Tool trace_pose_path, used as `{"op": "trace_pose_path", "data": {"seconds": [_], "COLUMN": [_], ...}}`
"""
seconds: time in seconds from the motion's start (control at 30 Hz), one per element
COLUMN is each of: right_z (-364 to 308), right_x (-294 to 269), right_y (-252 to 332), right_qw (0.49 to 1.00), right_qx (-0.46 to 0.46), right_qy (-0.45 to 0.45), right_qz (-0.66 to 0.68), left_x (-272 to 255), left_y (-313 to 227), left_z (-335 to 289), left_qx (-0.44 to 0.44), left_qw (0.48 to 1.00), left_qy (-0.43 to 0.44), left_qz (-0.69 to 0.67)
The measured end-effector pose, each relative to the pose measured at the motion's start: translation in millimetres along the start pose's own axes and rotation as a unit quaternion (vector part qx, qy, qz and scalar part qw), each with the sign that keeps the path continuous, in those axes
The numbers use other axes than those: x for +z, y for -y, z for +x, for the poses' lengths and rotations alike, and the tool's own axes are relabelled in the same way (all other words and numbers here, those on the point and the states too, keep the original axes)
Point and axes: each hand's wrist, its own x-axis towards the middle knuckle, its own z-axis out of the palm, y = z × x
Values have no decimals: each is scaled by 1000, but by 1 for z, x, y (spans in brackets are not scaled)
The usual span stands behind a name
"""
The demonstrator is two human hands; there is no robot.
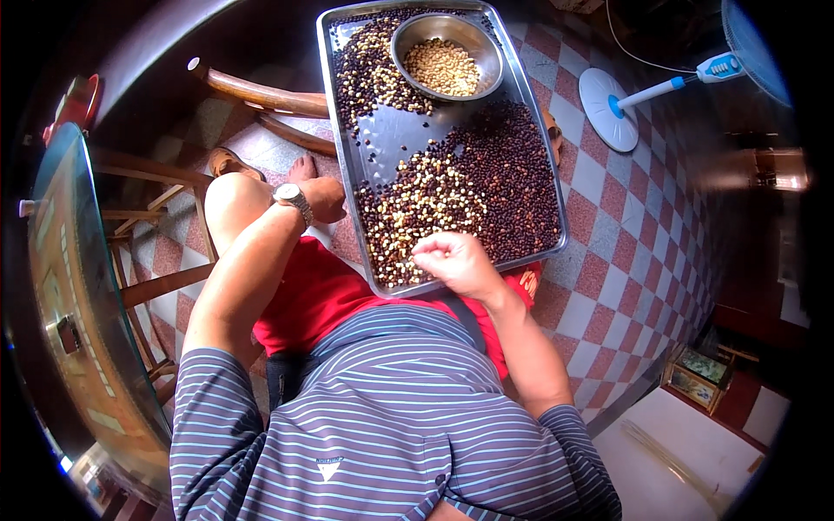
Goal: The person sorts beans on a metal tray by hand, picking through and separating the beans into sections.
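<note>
A metal tray [395, 139] rests over my lap, with dark beans [512, 178] spread across its right part. Pale cream beans [439, 195] lie mixed among dark ones at the near left and far left. Inside the tray's far end stands a steel bowl [488, 80] holding pale beans [441, 68]. My right hand [465, 267] is over the tray's near edge, thumb and fingers pinched together just above the beans; anything between the fingertips is too small to make out. My left hand [327, 201], below a wristwatch [293, 200], is beside the tray's left edge, its fingers hidden.
A white and blue standing fan [612, 108] is on the checkered floor [608, 221] at the right. A curved wooden chair piece [261, 94] reaches toward the tray's left side. At far left stands a glass-topped table [82, 286]. A small box [698, 378] sits at the lower right.
</note>
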Motion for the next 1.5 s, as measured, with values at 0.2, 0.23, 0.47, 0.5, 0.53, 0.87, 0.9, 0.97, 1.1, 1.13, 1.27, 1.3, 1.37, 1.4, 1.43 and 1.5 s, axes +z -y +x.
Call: {"op": "trace_pose_path", "data": {"seconds": [0.2, 0.23, 0.47, 0.5, 0.53, 0.87, 0.9, 0.97, 1.1, 1.13, 1.27, 1.3, 1.37, 1.4, 1.43, 1.5], "right_z": [3, 2, 2, 2, 2, -2, -2, -2, 0, 1, 3, 4, 3, 3, 3, 5], "right_x": [16, 17, 26, 26, 26, 16, 15, 16, 20, 21, 24, 24, 26, 26, 27, 29], "right_y": [-15, -16, -13, -12, -13, -13, -14, -15, -16, -17, -19, -18, -12, -10, -11, -12], "right_qw": [918, 918, 912, 912, 912, 931, 931, 931, 916, 916, 907, 905, 902, 900, 900, 897], "right_qx": [-189, -189, -133, -129, -129, -119, -115, -117, -149, -149, -153, -152, -151, -149, -149, -151], "right_qy": [-60, -59, -67, -70, -70, -58, -55, -58, -73, -73, -76, -76, -75, -73, -73, -77], "right_qz": [-344, -344, -383, -382, -382, -341, -342, -342, -364, -364, -385, -389, -397, -404, -404, -408], "left_x": [-1, -1, 1, 1, 1, 0, 0, 1, 0, 0, 0, 0, 0, 0, 0, 0], "left_y": [0, -1, 1, 1, 1, 3, 4, 4, 4, 4, 6, 6, 7, 7, 7, 6], "left_z": [1, 2, 1, 1, 0, -1, -1, -1, -1, -1, -1, -1, -1, -2, -1, -2], "left_qx": [2, 2, 3, 4, 4, 7, 8, 8, 10, 10, 11, 11, 11, 11, 12, 12], "left_qw": [1000, 1000, 1000, 1000, 1000, 1000, 1000, 1000, 999, 999, 999, 999, 999, 999, 999, 999], "left_qy": [6, 7, 11, 12, 13, 20, 21, 23, 26, 27, 30, 30, 32, 32, 33, 34], "left_qz": [-5, -6, -11, -11, -12, -14, -15, -16, -17, -18, -20, -20, -22, -23, -23, -24]}}
